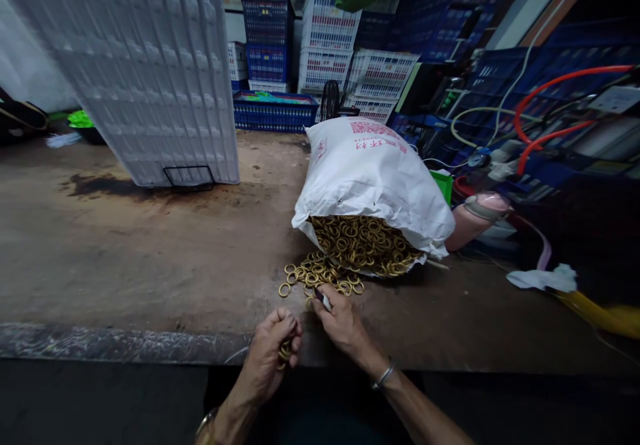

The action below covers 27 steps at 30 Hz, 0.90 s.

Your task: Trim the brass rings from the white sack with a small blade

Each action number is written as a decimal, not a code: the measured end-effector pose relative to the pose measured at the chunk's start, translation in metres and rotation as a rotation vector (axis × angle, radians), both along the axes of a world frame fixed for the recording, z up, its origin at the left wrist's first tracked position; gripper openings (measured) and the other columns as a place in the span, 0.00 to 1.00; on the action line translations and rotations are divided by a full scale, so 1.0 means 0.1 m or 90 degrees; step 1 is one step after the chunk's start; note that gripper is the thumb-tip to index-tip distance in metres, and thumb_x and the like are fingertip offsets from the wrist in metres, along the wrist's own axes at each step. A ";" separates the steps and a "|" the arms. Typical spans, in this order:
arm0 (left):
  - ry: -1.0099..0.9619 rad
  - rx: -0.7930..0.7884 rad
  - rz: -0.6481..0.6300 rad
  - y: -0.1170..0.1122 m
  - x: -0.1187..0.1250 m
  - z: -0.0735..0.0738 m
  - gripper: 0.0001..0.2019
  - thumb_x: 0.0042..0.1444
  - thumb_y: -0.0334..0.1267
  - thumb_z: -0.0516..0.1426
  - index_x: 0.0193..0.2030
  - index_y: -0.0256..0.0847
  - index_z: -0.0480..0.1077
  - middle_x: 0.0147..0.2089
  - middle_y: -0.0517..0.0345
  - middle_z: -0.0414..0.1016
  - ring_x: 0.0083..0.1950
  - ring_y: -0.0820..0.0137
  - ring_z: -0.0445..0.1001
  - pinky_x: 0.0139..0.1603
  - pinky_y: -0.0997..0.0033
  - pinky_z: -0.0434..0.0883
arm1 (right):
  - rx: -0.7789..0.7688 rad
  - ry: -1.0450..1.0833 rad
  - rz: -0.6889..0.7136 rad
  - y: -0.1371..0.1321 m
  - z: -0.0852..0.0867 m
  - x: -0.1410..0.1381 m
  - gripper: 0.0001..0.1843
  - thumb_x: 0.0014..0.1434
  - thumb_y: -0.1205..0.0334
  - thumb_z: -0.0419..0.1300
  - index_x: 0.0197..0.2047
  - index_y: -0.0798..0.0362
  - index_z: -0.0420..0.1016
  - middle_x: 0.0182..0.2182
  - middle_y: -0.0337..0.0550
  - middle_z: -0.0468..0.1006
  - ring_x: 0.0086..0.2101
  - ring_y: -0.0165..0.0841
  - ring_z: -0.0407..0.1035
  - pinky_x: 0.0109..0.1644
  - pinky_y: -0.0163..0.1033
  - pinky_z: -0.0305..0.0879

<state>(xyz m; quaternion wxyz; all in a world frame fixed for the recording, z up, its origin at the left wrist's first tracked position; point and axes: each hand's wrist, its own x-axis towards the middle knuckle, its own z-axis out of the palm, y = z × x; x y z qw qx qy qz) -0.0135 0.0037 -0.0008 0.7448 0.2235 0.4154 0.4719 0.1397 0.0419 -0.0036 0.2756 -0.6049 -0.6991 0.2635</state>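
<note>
My left hand (270,352) is closed at the table's front edge around several brass-coloured rings (284,350), which show between the curled fingers. My right hand (345,325) reaches to the near side of a loose pile of the same rings (320,272). Its fingers are closed on a small dark-and-white object (324,298), whose kind I cannot make out. The fingertips are at the rings, partly hidden by the hand. Behind the pile lies a white woven sack (370,178) on its side, its open mouth facing me and full of rings.
A tall ribbed translucent panel (185,85) stands in a black wire stand (189,177) on the wooden table (150,252). Stacked crates (327,32) and a blue basket (275,112) are at the back. A pink bottle (475,218), orange tubing (525,112) and cables crowd the right.
</note>
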 end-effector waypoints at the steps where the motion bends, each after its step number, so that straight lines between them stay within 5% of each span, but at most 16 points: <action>1: 0.079 0.041 0.015 0.00 0.02 0.00 0.11 0.47 0.43 0.60 0.29 0.39 0.64 0.24 0.64 0.65 0.19 0.79 0.59 0.15 0.82 0.57 | -0.042 0.058 -0.009 0.00 0.02 0.01 0.07 0.54 0.63 0.51 0.26 0.53 0.66 0.20 0.34 0.63 0.23 0.26 0.56 0.28 0.31 0.51; 4: 0.275 0.194 0.054 0.01 0.05 0.00 0.10 0.48 0.40 0.59 0.36 0.40 0.71 0.26 0.62 0.69 0.24 0.76 0.65 0.25 0.78 0.65 | -0.182 0.233 -0.004 -0.01 0.09 0.02 0.07 0.51 0.62 0.52 0.23 0.54 0.64 0.18 0.32 0.59 0.21 0.24 0.53 0.25 0.29 0.50; 8: 0.319 0.324 0.009 0.02 0.08 0.03 0.10 0.49 0.37 0.58 0.39 0.40 0.75 0.39 0.53 0.76 0.42 0.65 0.71 0.46 0.69 0.65 | -0.371 0.396 0.004 -0.07 0.16 0.00 0.08 0.49 0.59 0.53 0.25 0.53 0.62 0.17 0.29 0.57 0.17 0.21 0.47 0.19 0.28 0.42; 12: 0.309 0.318 -0.019 0.02 0.10 0.03 0.09 0.51 0.39 0.56 0.36 0.38 0.74 0.36 0.53 0.76 0.38 0.65 0.72 0.42 0.70 0.66 | -0.465 0.468 -0.003 -0.12 0.18 -0.06 0.09 0.47 0.57 0.55 0.27 0.52 0.60 0.17 0.27 0.58 0.15 0.20 0.44 0.17 0.27 0.36; 19: 0.328 0.239 -0.047 0.03 0.08 0.01 0.11 0.54 0.43 0.54 0.29 0.38 0.68 0.20 0.65 0.64 0.20 0.78 0.59 0.22 0.79 0.60 | -0.300 0.342 -0.009 -0.12 0.15 -0.07 0.16 0.53 0.49 0.51 0.24 0.53 0.62 0.16 0.30 0.62 0.16 0.22 0.50 0.19 0.29 0.47; 27: 0.173 0.058 -0.157 0.02 0.10 0.02 0.14 0.52 0.49 0.53 0.28 0.39 0.61 0.21 0.66 0.62 0.16 0.81 0.56 0.14 0.83 0.57 | -0.214 0.269 0.019 -0.14 0.17 -0.09 0.12 0.54 0.57 0.51 0.22 0.54 0.63 0.17 0.33 0.64 0.21 0.25 0.57 0.26 0.30 0.54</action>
